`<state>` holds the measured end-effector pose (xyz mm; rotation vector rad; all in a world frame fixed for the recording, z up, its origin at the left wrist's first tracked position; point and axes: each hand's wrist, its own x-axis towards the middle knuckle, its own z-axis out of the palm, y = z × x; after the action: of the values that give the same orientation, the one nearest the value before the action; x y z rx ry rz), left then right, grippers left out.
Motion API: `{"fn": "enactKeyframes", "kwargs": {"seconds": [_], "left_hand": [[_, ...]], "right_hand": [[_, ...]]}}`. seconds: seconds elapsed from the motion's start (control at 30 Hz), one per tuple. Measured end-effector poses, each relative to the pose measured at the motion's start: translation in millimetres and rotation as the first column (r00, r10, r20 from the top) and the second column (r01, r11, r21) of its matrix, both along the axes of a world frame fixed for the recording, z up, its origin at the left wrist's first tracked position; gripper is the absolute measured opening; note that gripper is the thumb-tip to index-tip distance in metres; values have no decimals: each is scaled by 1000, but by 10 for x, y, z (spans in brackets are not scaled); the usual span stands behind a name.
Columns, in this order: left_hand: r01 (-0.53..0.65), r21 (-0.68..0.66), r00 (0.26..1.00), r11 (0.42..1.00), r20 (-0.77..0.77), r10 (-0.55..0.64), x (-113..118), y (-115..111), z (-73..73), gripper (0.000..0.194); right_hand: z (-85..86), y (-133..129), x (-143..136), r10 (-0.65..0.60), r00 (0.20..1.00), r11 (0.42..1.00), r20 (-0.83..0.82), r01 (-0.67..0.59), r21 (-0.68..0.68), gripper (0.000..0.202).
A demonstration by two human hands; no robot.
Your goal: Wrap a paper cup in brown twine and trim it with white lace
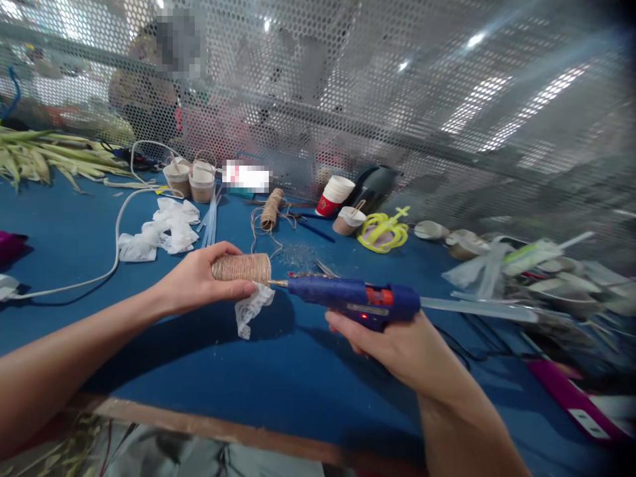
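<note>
My left hand [211, 281] is wrapped round a twine-covered cup [248, 267] lying on its side above the blue table. A strip of white lace [251, 310] hangs down from the cup near my thumb. My right hand [387, 341] grips a blue hot glue gun [328, 293] by its handle. The gun's metal nozzle points left and reaches the cup's end beside the lace; whether it touches, I cannot tell. A small red light glows on the gun, and a long clear glue stick [477, 307] sticks out of its back.
A ball of twine [271, 211], white lace pieces [163, 228], cups [201, 181], stacked paper cups [334, 196] and a yellow crown-shaped piece [383, 230] stand behind. A white cord [118, 232] curves at left. Plastic bags [484, 268] and a magenta power strip [571, 397] lie right.
</note>
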<state>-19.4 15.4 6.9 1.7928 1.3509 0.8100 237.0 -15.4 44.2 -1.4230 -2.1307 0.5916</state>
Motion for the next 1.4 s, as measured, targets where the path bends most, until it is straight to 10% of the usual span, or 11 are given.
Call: {"fn": "enactKeyframes", "kwargs": {"seconds": [0.63, 1.4], "left_hand": [[21, -22, 1000, 1000, 15, -21, 6, -10, -10, 50], [123, -265, 926, 956, 377, -15, 58, -72, 52, 42]], "right_hand": [[9, 1, -14, -49, 999, 999, 14, 49, -23, 27], [66, -49, -89, -71, 982, 977, -178, 32, -211, 25]]}}
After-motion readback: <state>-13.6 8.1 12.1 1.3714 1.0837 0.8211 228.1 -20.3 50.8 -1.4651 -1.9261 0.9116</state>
